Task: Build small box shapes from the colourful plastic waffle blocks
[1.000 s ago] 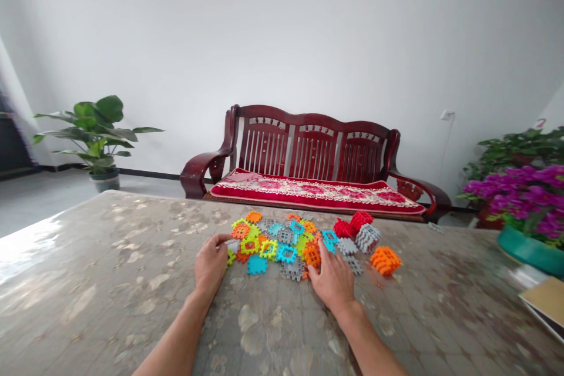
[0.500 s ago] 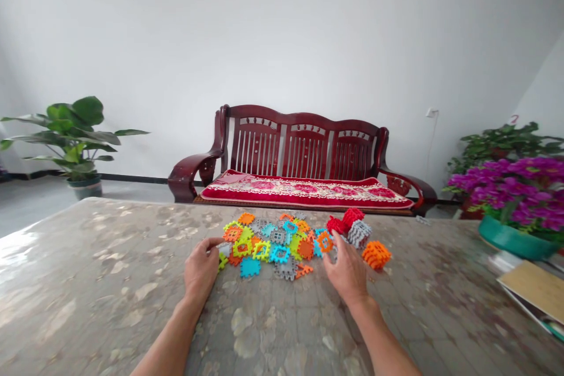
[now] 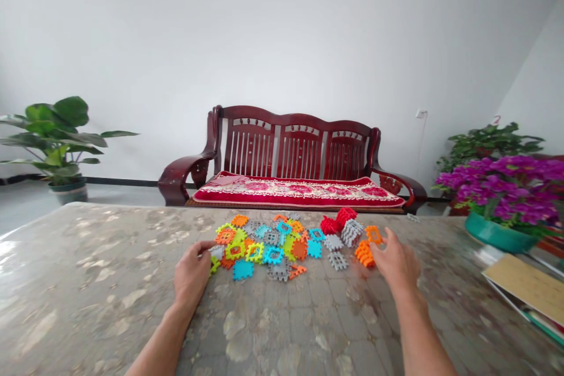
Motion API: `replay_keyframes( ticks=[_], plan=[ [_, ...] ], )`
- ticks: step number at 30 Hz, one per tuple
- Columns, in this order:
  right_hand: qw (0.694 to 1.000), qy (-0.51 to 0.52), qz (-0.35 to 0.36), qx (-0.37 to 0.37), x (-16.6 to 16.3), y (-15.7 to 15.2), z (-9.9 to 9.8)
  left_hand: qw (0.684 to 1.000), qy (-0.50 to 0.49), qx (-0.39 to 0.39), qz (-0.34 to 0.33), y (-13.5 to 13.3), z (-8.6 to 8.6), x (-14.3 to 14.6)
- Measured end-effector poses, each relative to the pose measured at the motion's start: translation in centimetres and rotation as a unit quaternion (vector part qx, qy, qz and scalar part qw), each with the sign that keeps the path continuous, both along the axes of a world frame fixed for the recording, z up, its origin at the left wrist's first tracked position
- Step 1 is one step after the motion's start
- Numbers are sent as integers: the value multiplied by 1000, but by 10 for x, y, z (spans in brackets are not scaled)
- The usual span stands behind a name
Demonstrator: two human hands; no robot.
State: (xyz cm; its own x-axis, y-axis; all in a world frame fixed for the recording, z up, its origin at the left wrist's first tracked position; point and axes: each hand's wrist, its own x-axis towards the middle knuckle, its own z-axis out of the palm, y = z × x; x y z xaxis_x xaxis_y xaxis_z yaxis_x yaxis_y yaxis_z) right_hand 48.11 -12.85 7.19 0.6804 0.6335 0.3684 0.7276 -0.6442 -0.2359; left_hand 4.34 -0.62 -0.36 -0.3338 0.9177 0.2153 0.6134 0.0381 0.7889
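My right hand (image 3: 399,261) is at the right of the table, pinching an orange square interlocking tile (image 3: 373,234) just above a stack of orange tiles (image 3: 365,254). My left hand (image 3: 192,270) rests at the left edge of a loose pile of tiles, next to a light grey tile (image 3: 217,252) and a green one. Its thumb and index finger look slightly apart, and the other fingers are curled. The pile mixes blue tiles (image 3: 243,270), green, orange and grey ones, many overlapping and some with cut-out windows.
Grey tiles (image 3: 352,233) and red tiles (image 3: 346,217) stand in stacks behind the orange stack. Purple flowers in a green pot (image 3: 500,232) and a cardboard-coloured book or folder (image 3: 529,285) occupy the table's right side. Beyond the table stands a wooden bench (image 3: 291,147).
My right hand has moved right from the pile with the orange square tile, over to the orange stack. Two grey tiles are now uncovered. My left hand has stayed by the pile.
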Motion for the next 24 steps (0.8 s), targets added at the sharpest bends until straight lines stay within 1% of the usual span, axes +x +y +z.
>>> replay_keyframes(
  ticks=[3, 5, 11, 18, 24],
  plan=[
    [999, 1, -14, -53, 7, -1, -3, 1000, 1, -7, -1, 1, -1, 0],
    [997, 0, -17, -72, 9, 0, -5, 1000, 0, -11, 0, 1, -1, 0],
    [996, -10, -15, -83, 12, 2, -12, 1000, 5, -23, 3, -1, 1, 0],
    [998, -23, 10, -61, 14, 2, -19, 1000, 7, -16, 7, -3, 5, 1],
    [999, -26, 29, 4, 7, 2, -11, 1000, 10, -5, 5, 0, 1, 0]
  ],
)
